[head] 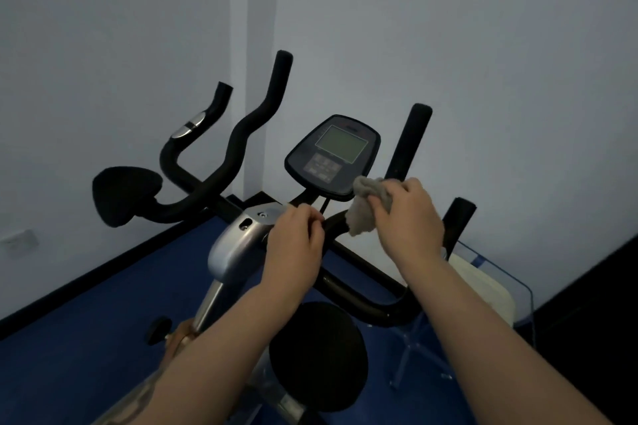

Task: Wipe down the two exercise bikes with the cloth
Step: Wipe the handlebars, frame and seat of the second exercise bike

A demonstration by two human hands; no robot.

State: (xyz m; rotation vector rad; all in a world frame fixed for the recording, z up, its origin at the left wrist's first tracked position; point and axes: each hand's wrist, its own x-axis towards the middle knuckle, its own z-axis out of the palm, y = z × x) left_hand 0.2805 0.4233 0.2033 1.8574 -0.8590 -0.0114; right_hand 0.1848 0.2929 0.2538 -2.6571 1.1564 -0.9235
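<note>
While right hand bunches crumpled grey cloth, curled fingers pinch fabric, which spills beyond fingertips onto lower right corner of dark oval console with greenish screen and black handlebar of near silver-and-black exercise bike. Left hand: fingers curled round same handlebar just beside silver stem housing. Round black saddle below wrists. Second black exercise bike well left of left fingers. Blue floor beneath.

Console button labels too blurred; left hand fingertips hidden.
</note>
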